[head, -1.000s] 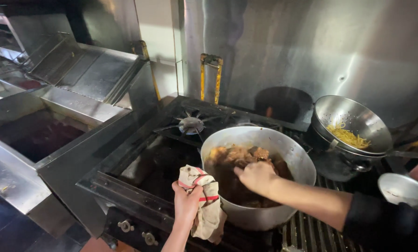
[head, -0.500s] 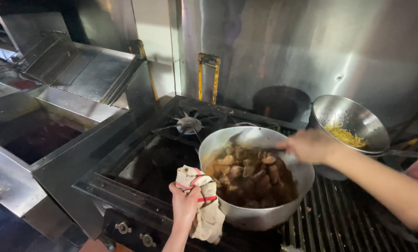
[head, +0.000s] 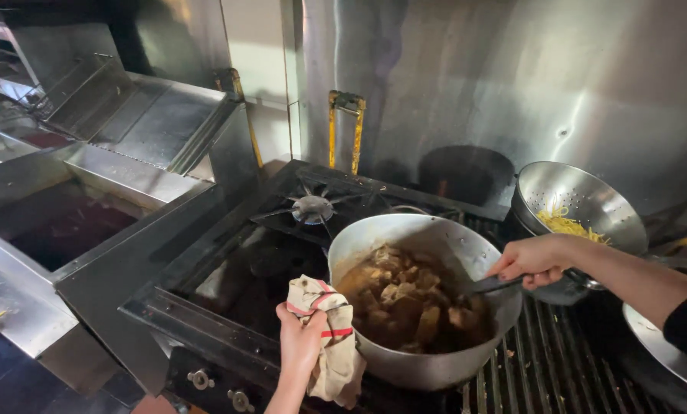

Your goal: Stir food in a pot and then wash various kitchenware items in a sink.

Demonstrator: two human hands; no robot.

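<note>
While your left hand rises from the 6 o'clock edge of the view, forearm nearly upright, its fingers are clamped on a rag pressed against the near rim of the pot. Your right hand comes in from 3 o'clock, arm stretched level across the grill, fingers curled tight around the dark handle of a utensil that slopes down into the pot. The pot sits on the stove at the centre of the view, tilted a little toward you, round and silvery, holding brown sauce with pale chunks. The rag is cream with red stripes, and hangs crumpled below your wrist. At 2 o'clock from the pot, a metal colander holds yellow strands. At 11 o'clock from it lies an uncovered burner, and a steel fryer fills the 9 o'clock side.
</note>
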